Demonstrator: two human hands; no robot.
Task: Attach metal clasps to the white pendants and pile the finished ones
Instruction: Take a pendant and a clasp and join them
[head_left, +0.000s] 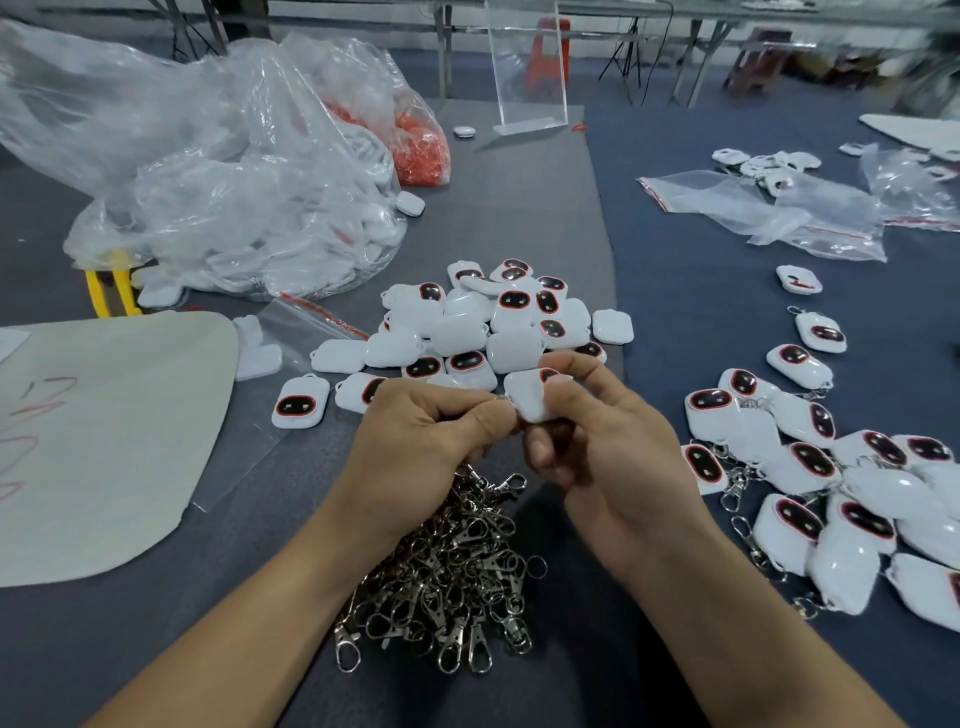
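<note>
My right hand (608, 441) grips a white pendant (530, 397) above the table's middle. My left hand (415, 441) pinches a metal clasp ring (503, 398) against the pendant's left edge; the rest of that clasp is hidden in the fist. Under both hands lies a heap of silver metal clasps (452, 577). Just beyond the hands sits a pile of white pendants without clasps (483, 327), some showing black and red faces. To the right spreads a pile of pendants with clasps attached (831, 499).
A large clear bag of white pendants (249, 208) and a bag of orange parts (421, 150) stand at the back left. A beige board (104, 441) lies on the left. Empty zip bags (769, 208) lie back right. A clear acrylic stand (527, 67) is behind.
</note>
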